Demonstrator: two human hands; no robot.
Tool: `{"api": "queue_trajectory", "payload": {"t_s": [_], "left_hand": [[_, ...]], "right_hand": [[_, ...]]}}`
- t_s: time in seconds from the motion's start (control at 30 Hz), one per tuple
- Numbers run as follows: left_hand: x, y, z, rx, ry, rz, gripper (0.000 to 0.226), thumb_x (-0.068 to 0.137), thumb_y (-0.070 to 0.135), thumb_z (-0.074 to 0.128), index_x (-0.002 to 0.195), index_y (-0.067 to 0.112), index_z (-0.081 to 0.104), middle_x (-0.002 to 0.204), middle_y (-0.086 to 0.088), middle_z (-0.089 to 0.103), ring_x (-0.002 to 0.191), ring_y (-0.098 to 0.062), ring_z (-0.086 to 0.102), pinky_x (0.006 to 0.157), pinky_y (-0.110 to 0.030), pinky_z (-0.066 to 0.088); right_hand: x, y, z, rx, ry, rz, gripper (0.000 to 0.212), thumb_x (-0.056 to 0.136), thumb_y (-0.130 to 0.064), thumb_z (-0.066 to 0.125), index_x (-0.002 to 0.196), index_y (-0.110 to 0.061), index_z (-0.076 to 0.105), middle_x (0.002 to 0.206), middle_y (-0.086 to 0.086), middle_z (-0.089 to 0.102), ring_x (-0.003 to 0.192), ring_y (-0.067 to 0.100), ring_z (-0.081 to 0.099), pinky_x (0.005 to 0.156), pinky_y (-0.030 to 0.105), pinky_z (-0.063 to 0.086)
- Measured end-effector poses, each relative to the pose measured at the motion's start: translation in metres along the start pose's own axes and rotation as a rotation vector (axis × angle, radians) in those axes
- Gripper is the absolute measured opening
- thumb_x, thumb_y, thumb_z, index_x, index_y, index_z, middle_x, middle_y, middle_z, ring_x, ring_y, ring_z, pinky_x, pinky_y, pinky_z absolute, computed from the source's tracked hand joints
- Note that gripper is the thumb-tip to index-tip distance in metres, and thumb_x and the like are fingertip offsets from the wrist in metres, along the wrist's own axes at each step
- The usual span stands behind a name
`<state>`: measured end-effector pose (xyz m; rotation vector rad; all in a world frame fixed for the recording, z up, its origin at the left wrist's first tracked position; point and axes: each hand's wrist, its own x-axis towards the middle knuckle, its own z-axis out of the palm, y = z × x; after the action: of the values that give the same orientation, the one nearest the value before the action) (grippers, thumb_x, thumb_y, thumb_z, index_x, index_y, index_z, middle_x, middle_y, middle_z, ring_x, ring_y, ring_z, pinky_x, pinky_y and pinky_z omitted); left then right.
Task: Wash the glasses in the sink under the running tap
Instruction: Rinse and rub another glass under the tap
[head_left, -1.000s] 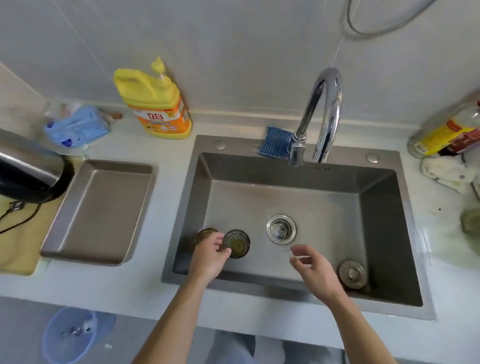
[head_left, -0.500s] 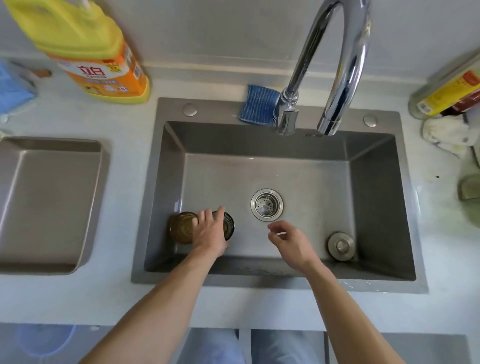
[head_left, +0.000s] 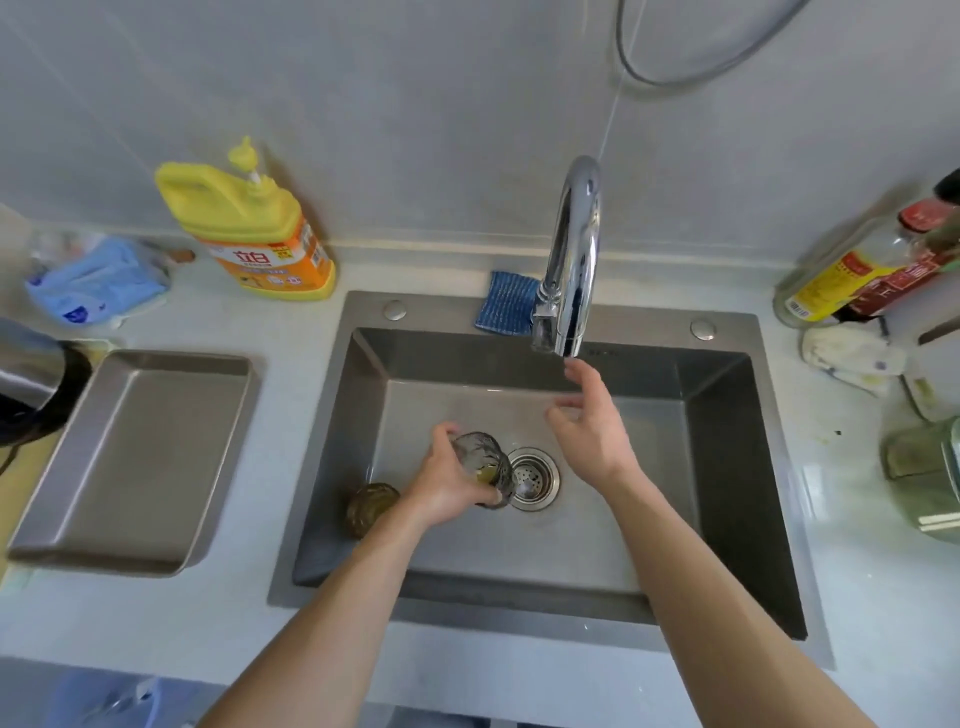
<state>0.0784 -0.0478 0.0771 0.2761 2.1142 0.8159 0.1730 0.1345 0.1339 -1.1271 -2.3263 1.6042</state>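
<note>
My left hand (head_left: 447, 480) grips a grey ribbed glass (head_left: 480, 460), tilted, lifted above the sink floor beside the drain (head_left: 533, 478). A second, amber glass (head_left: 370, 506) stands on the sink floor at the near left. My right hand (head_left: 592, 426) is raised with fingers spread, its fingertips just under the spout of the chrome tap (head_left: 571, 260). No water stream shows from the spout. The steel sink (head_left: 727, 519) fills the middle of the view.
A metal tray (head_left: 130, 457) lies left of the sink, with a kettle (head_left: 31, 374) beyond it. A yellow detergent bottle (head_left: 254, 234) and a blue cloth (head_left: 506, 301) sit at the back. Bottles (head_left: 852, 270) and a rag (head_left: 852, 353) crowd the right counter.
My left hand has closed round one glass and lifted it toward the drain. My right hand has risen from the sink floor up to the tap spout.
</note>
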Motion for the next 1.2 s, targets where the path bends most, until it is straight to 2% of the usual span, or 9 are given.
{"api": "queue_trajectory", "payload": {"t_s": [0.13,0.4,0.47,0.57,0.7,0.8,0.9,1.07,1.2], "left_hand": [[-0.008,0.027,-0.009,-0.327,-0.013,-0.004,0.102,0.051,0.041,0.098,0.131,0.025,0.037,0.124,-0.006,0.061,0.112,-0.023,0.064,0.1,-0.041,0.053],[-0.026,0.067,-0.014,-0.896,-0.154,0.015,0.066,0.068,0.03,0.084,0.127,0.018,0.057,0.118,-0.012,0.067,0.087,-0.021,0.069,0.068,-0.031,0.06],[-0.026,0.074,-0.006,-0.927,-0.157,-0.01,0.067,0.071,0.036,0.087,0.128,0.018,0.056,0.115,-0.011,0.068,0.089,-0.02,0.07,0.069,-0.031,0.06],[-0.024,0.084,0.007,-0.922,-0.108,-0.042,0.074,0.073,0.046,0.087,0.13,0.015,0.053,0.112,-0.01,0.07,0.093,-0.021,0.072,0.071,-0.036,0.061],[-0.021,0.098,0.024,-0.977,-0.108,-0.047,0.071,0.073,0.056,0.083,0.122,0.006,0.068,0.115,-0.016,0.077,0.101,-0.029,0.077,0.078,-0.041,0.063],[-0.017,0.106,0.038,-0.941,-0.005,-0.059,0.041,0.084,0.049,0.081,0.1,0.012,0.072,0.099,-0.014,0.079,0.09,-0.026,0.078,0.082,-0.042,0.062],[-0.013,0.108,0.044,-0.871,-0.002,0.011,0.067,0.063,0.069,0.082,0.106,0.018,0.079,0.106,-0.008,0.08,0.102,-0.023,0.077,0.095,-0.044,0.06],[-0.018,0.113,0.045,-0.917,-0.185,0.019,0.094,0.057,0.087,0.075,0.124,0.022,0.075,0.123,-0.008,0.076,0.116,-0.026,0.072,0.101,-0.047,0.056],[-0.011,0.119,0.04,-0.82,-0.095,0.031,0.062,0.086,0.074,0.059,0.117,0.023,0.077,0.116,-0.008,0.078,0.114,-0.033,0.072,0.087,-0.04,0.058]], "right_hand": [[0.021,-0.037,-0.008,0.043,-0.028,-0.08,0.073,0.097,-0.014,0.06,0.159,-0.034,0.026,0.147,-0.01,0.043,0.107,0.005,0.061,0.087,0.026,0.049],[0.027,-0.052,-0.023,-0.059,-0.12,-0.075,0.059,0.1,-0.015,0.059,0.155,-0.027,0.04,0.135,0.0,0.062,0.097,0.005,0.062,0.09,0.031,0.049],[0.021,-0.047,-0.022,-0.04,-0.146,-0.095,0.058,0.104,-0.02,0.054,0.157,-0.03,0.034,0.135,0.0,0.061,0.107,0.011,0.065,0.091,0.029,0.053],[0.01,-0.035,-0.012,0.136,-0.128,-0.053,0.061,0.109,-0.039,0.042,0.163,-0.03,0.014,0.161,0.0,0.038,0.146,0.018,0.042,0.12,0.04,0.037],[-0.001,-0.018,0.001,0.236,-0.105,0.173,0.092,0.086,-0.088,0.026,0.148,-0.024,0.046,0.143,0.003,0.061,0.134,0.021,0.056,0.118,0.048,0.04],[-0.02,-0.026,0.009,0.24,-0.04,0.139,0.074,0.102,-0.067,0.029,0.158,-0.019,0.03,0.155,0.006,0.049,0.144,0.023,0.046,0.121,0.045,0.035],[-0.028,-0.024,0.011,0.264,0.044,0.067,0.07,0.106,-0.058,0.031,0.164,-0.02,0.018,0.165,0.001,0.035,0.152,0.015,0.033,0.125,0.037,0.027],[-0.021,-0.034,-0.008,0.562,0.177,0.201,0.035,0.102,-0.059,0.049,0.121,-0.036,0.067,0.112,-0.01,0.074,0.107,0.009,0.07,0.104,0.041,0.054],[-0.024,-0.045,0.002,0.47,0.249,0.23,0.047,0.1,-0.066,0.043,0.123,-0.027,0.055,0.121,-0.003,0.066,0.108,0.013,0.064,0.101,0.041,0.051]]}}
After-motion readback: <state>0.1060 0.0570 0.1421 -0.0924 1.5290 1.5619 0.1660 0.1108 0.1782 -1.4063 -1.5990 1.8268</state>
